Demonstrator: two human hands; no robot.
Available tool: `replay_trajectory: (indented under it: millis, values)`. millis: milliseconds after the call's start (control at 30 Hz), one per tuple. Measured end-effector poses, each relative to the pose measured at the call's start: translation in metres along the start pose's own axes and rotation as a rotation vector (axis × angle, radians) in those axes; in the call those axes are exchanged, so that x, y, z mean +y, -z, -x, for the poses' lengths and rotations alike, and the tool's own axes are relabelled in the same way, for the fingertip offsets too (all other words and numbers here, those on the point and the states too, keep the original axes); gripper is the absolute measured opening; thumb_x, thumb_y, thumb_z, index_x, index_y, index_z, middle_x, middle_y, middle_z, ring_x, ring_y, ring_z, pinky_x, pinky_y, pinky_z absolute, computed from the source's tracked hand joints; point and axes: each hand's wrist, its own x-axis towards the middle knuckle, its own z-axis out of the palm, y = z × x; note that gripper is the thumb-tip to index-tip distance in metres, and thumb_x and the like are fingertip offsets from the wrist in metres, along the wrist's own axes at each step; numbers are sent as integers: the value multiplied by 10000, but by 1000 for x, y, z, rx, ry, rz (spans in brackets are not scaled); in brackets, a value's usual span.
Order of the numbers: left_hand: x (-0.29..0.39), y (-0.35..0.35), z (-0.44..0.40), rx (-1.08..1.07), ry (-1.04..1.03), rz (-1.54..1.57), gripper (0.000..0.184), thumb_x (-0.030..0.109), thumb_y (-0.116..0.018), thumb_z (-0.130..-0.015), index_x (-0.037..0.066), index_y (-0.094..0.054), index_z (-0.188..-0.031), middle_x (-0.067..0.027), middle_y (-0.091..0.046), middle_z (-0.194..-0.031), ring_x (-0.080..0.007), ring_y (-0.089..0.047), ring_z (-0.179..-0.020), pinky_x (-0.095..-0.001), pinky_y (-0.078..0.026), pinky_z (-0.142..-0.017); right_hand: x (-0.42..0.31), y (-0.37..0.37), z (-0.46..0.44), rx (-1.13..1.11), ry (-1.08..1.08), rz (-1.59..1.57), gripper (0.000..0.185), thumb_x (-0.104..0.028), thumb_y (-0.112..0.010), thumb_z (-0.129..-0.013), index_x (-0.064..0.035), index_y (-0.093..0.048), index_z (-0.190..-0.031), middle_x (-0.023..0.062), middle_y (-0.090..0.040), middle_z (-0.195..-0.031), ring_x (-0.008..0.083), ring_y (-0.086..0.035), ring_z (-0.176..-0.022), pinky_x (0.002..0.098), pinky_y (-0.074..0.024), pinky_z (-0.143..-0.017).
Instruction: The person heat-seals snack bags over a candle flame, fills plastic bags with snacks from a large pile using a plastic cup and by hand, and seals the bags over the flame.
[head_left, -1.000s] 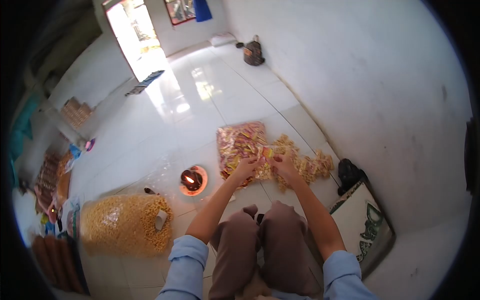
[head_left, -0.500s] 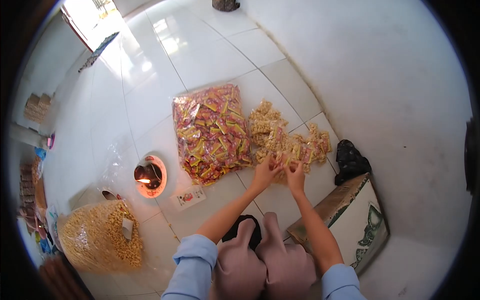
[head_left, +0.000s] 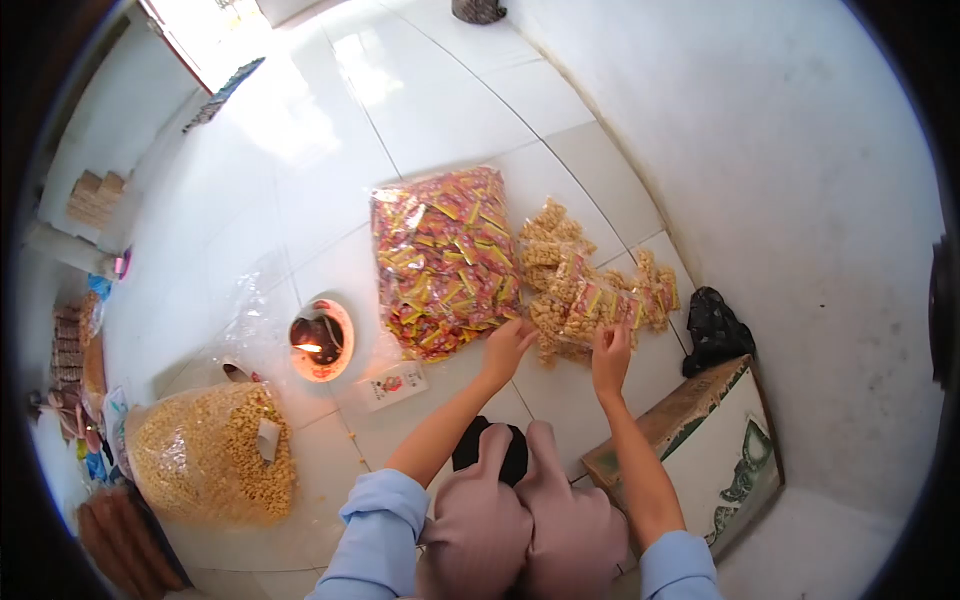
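Observation:
My left hand (head_left: 508, 350) is at the lower right corner of a big clear bag of red and yellow sachets (head_left: 445, 260). Its fingers are bunched together, and anything between them is too small to make out. My right hand (head_left: 611, 358) pinches the lower edge of a small clear snack packet (head_left: 598, 308) with a red and yellow label. Around that packet lies a heap of similar packets (head_left: 548, 245), filled with pale yellow puffed snacks.
Left of the sachet bag, a small flame burns on a dark lamp in a bowl (head_left: 345, 345). Nearby lie a white printed card (head_left: 393, 386) and a large open bag of loose snacks (head_left: 200, 450). On the right are a worn box (head_left: 715, 450), a black plastic bag (head_left: 715, 335) and the wall.
My hands were close together at the snack packets and are now apart. My left hand has moved left to the sachet bag's corner; the right remains by the packets. The view has shifted slightly.

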Motion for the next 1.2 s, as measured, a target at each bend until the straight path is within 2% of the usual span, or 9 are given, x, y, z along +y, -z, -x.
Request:
replay_trajectory:
  millis: [67,133,267,333,467,567,600,833,1200]
  values:
    - [-28,35,48,7,152,-96,274,284,-614,-786,25,-528,-791,-131,-545,-651,-276,-558,-634,-368,-412,-553,16,1,36,34,137,76,274,-222,-515,-853,25,-476,-741,149,-506,-708,275,-468,-604,363,-377,-579]
    - [-55,65,110,112,199,-140,312,310,-608,-791,14,-516,-753,-135,-517,-563,-281,-531,-540,-367,-403,-517,37,3,74,-50,58,48,328,-233,-509,-855,41,-466,-677,162,-477,-621,291,-452,-551,370,-377,-554]
    - [-95,125,258,107,532,-246,361,353,-584,-795,9,-543,-692,-130,-566,-595,-294,-559,-564,-384,-424,-538,76,10,140,-340,-20,115,379,-297,-537,-815,37,-500,-639,198,-513,-617,349,-488,-556,401,-382,-545]
    - [-105,145,342,176,485,-391,332,346,-587,-795,30,-564,-693,-109,-579,-599,-267,-561,-563,-373,-423,-539,103,1,168,-394,-50,98,385,-312,-537,-810,32,-512,-640,197,-525,-619,352,-496,-560,401,-388,-549]
    - [-56,176,448,197,801,-264,285,315,-579,-807,44,-591,-721,-97,-600,-615,-225,-585,-569,-336,-444,-554,101,2,179,-490,-114,55,377,-330,-530,-805,21,-567,-672,196,-569,-649,352,-540,-602,400,-421,-587]
    - [-35,184,497,245,925,-287,252,290,-577,-810,45,-617,-767,-110,-624,-661,-238,-612,-608,-322,-464,-578,85,4,168,-526,228,271,347,-320,-529,-803,6,-602,-706,192,-587,-661,343,-570,-632,409,-441,-618]
    - [-47,184,509,290,842,-332,248,284,-575,-809,41,-620,-783,-117,-627,-675,-254,-613,-621,-333,-465,-585,67,7,166,-574,164,272,335,-309,-529,-800,0,-610,-698,187,-591,-662,329,-586,-648,416,-448,-628]
    - [-104,194,497,263,820,-422,261,276,-530,-818,30,-620,-818,-176,-615,-705,-350,-593,-681,-372,-467,-623,-16,-45,164,-688,358,197,338,-289,-528,-811,2,-598,-653,151,-599,-639,301,-583,-630,393,-441,-603]
    - [-155,225,348,513,784,124,193,207,-577,-803,25,-623,-846,-105,-642,-708,-176,-629,-652,-282,-476,-607,-94,-192,217,-1018,629,189,266,-226,-541,-819,-8,-576,-670,131,-597,-654,283,-574,-620,368,-440,-600]
